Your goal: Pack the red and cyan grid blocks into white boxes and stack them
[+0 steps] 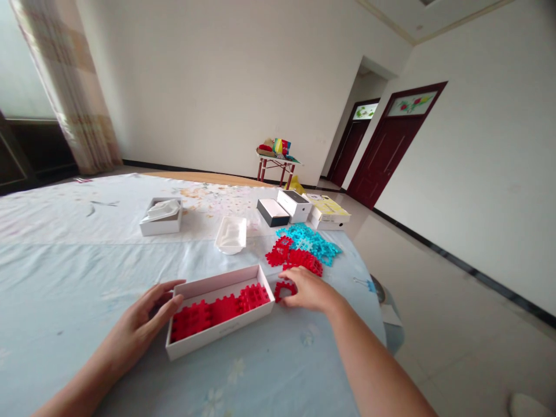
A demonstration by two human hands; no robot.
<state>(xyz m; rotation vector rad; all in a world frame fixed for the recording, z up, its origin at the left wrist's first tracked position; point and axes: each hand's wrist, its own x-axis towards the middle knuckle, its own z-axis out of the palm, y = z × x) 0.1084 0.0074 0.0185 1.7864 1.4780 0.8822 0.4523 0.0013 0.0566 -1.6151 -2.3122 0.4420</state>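
A long white open box (226, 333) lies in front of me, holding a row of red interlocking plastic pieces (221, 310) along its near side. My left hand (141, 318) grips the box's left end, with the thumb over the rim and the fingers at the far corner. Just off the right end, my right hand (308, 291) has thumb and fingertips closed on a red square plastic piece (278, 291) with notched edges. Beyond that hand lie more loose red pieces (278, 253), beside a heap of blue plastic pieces (319, 240).
A white plastic tray (231, 233) stands past the box. Farther left is a small white box (163, 226) with a white insert. A black box (273, 213), a white box (295, 205) and a yellow-topped box (328, 209) stand behind the heap. The table's edge curves at right.
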